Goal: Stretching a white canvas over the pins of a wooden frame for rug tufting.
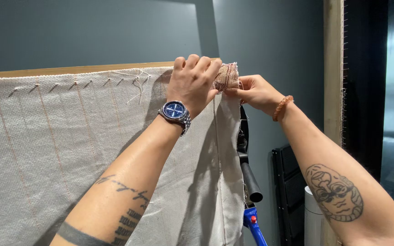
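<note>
Cloth: big, pale, woven, w/ thin orange lines running down it. Hangs from a wood bar, pinned along the top by a row of nails. Top right corner of cloth bunched into a small wad, right at the bar's end.

Left hand curled over the top edge, fingers bent down on the cloth just beside the wad. Fingertips hidden behind the edge, so can't tell how hard the squeeze is. Blue-faced watch on that wrist. Right hand pinching the wad from the other side, thumb & fingers pressed together on it. Bead band on that wrist. Wad sits between both hands, touching each.

Loose threads dangle near the nails. Bottom of cloth cut off by pic edge. Behind cloth's right edge, a black handle & blue bit w/ red button, mostly hidden, hard to tell what tool. Tall wood post at right w/ tiny nails down its side. White round thing & black thing low down, partly cut off. Wall dark grey-blue. Far right dim, blurry.
</note>
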